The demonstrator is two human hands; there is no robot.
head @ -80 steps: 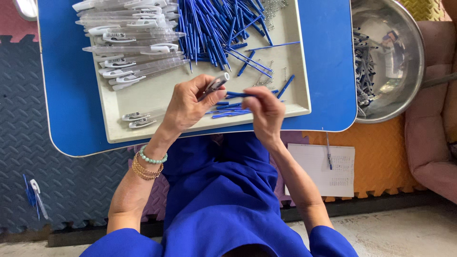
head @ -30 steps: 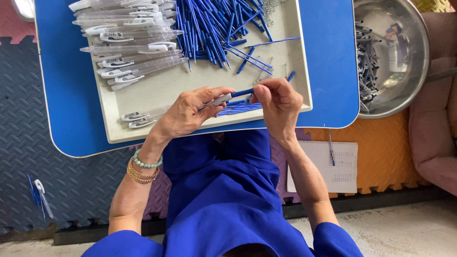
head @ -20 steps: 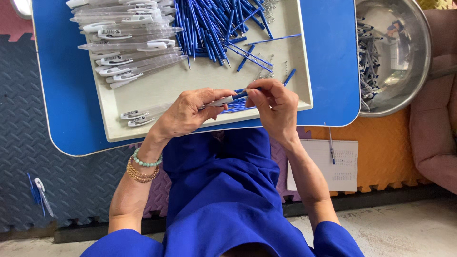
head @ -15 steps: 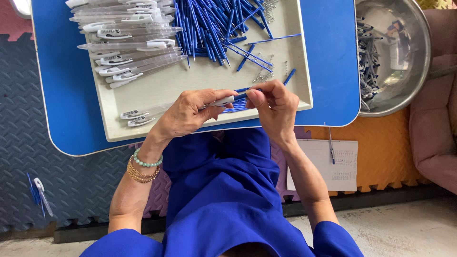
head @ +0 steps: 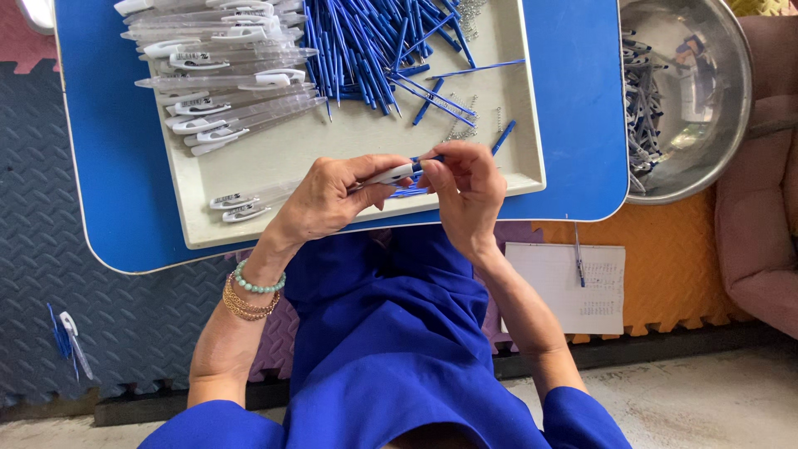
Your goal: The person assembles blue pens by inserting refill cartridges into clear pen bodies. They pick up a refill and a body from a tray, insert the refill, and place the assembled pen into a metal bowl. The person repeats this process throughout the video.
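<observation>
Over the near edge of a cream tray (head: 249, 166), a seated person in blue clothing brings both hands together around one pen. Their left hand (head: 328, 199) is closed on the clear pen barrel (head: 389, 175), pinching it between thumb and fingers so it lies roughly level. Their right hand (head: 467, 189) meets it from the other side, fingertips pinched on the blue refill (head: 426, 160) at the barrel's end. A few loose blue parts (head: 407, 192) lie on the tray just under the hands. Farther up the tray sit a heap of blue refills (head: 366, 41) and, to its left, a stack of clear barrels with white clips (head: 224, 66); two more clipped barrels (head: 237, 206) lie near the left wrist. The tray rests on a blue table (head: 573, 108). A steel bowl (head: 715, 100) holding more parts stands beside the table, and a sheet of paper (head: 573, 287) with a pen on it lies on the foam floor mat (head: 665, 266) below.
</observation>
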